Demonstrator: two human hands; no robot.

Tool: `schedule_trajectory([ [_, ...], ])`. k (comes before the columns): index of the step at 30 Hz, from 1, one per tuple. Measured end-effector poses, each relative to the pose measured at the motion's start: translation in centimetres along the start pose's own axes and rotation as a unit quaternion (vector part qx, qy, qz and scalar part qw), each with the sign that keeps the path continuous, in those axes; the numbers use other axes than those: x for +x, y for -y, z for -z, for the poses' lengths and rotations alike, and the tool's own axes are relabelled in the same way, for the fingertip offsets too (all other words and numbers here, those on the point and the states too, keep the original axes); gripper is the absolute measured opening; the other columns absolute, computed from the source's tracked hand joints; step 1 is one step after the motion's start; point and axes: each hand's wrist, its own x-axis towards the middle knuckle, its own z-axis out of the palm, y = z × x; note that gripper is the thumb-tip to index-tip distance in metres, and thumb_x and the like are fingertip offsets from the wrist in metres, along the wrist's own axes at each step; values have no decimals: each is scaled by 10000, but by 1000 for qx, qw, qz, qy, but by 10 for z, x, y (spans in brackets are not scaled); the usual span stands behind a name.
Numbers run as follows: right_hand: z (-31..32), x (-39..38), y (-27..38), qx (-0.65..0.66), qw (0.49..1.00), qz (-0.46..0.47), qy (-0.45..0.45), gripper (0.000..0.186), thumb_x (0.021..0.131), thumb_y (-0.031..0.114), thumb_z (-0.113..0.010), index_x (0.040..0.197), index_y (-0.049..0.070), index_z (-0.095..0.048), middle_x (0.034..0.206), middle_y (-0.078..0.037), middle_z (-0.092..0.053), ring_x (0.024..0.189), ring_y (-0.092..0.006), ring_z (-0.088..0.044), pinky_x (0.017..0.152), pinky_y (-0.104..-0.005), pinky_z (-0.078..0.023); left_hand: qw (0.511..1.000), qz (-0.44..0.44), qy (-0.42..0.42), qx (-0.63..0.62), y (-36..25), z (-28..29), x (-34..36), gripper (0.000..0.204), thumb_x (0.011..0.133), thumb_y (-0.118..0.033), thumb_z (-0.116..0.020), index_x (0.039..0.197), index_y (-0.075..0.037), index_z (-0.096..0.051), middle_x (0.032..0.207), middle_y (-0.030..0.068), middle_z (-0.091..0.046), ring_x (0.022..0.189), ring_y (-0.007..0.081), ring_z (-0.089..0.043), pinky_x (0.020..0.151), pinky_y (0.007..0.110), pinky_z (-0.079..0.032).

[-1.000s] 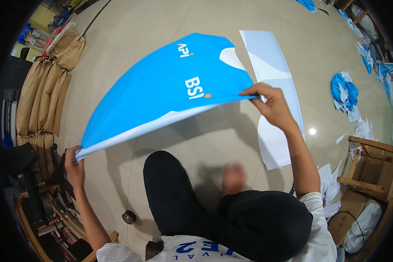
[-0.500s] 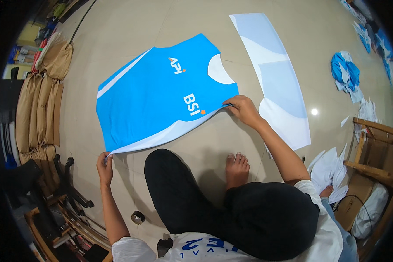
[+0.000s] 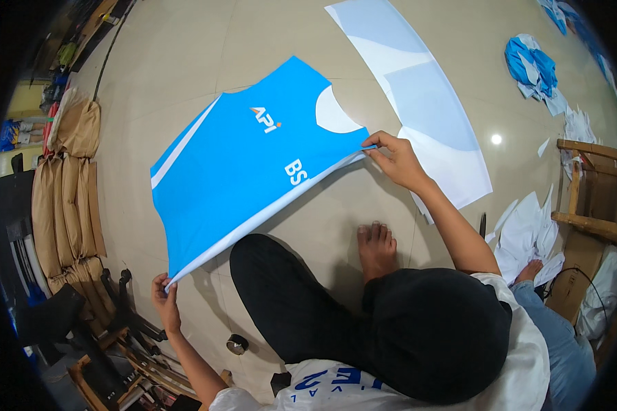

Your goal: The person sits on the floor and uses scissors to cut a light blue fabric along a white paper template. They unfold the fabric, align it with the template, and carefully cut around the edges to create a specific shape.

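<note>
A blue jersey panel [image 3: 233, 164] with a white neck area and a white side stripe is spread over the tiled floor. My left hand [image 3: 166, 301] pinches its near left corner. At the near right corner, by the shoulder, my right hand [image 3: 397, 161] grips the fabric between thumb and fingers. The near edge is pulled straight between both hands and lifted a little, its pale underside turned up along it. To the right lies a long white and pale blue fabric piece [image 3: 425, 103], partly behind my right hand and forearm.
A roll of tape [image 3: 236, 344] lies beside my bent knee. Brown wrapped bundles [image 3: 65, 212] and a black chair base [image 3: 127, 308] line the left. White scraps [image 3: 528, 229], a crumpled blue and white cloth [image 3: 531, 68] and a wooden stool [image 3: 589, 185] are at the right, near another person's leg [image 3: 555, 335].
The panel's near edge has been drawn tight and tilted. My left hand has moved nearer to me, my right slightly away, and the view has shifted.
</note>
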Motion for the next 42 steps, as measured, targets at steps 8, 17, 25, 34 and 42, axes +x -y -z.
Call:
schedule_trajectory([
  [8, 17, 30, 31, 0, 998, 65, -22, 172, 1021, 134, -709, 1145, 18, -738, 1024, -131, -788, 937, -249, -750, 846, -363, -565, 999, -15, 2, -29, -28, 31, 24, 398, 1002, -47, -775, 1361, -34, -602, 1128, 4, -598, 1066, 120, -574, 994, 271, -438],
  [17, -32, 154, -21, -52, 996, 60, 30, 172, 1022, 154, -749, 1099, 1, -737, 869, -76, -738, 771, -146, -627, 739, -322, -515, 993, -41, 49, 101, -32, 0, 167, 391, 1037, -100, -738, 1400, -25, -613, 1172, 16, -597, 1131, 128, -558, 1055, 275, -427],
  [25, -44, 199, -47, -66, 997, 24, 32, 204, 1009, 185, -780, 1080, -5, -762, 826, -56, -727, 748, -130, -615, 708, -308, -498, 994, -4, 82, 73, -10, -18, 246, 356, 1073, -111, -701, 1410, -37, -610, 1172, 4, -643, 1099, 101, -604, 1014, 259, -465],
  [34, -37, 207, -50, -100, 995, 2, 29, 247, 1001, 219, -796, 1090, -9, -761, 838, -66, -733, 751, -149, -618, 709, -327, -507, 986, -1, 97, 134, 3, -35, 286, 353, 1090, -91, -653, 1434, -33, -604, 1169, -8, -644, 1108, 89, -596, 1035, 266, -462],
  [42, -45, 212, -60, -108, 994, 29, 15, 236, 991, 204, -794, 1110, 3, -762, 871, -86, -760, 770, -179, -663, 733, -337, -534, 937, -56, 38, 343, 36, -64, 331, 276, 1082, -52, -608, 1351, -47, -666, 1167, 48, -707, 1088, 131, -652, 993, 321, -505],
])
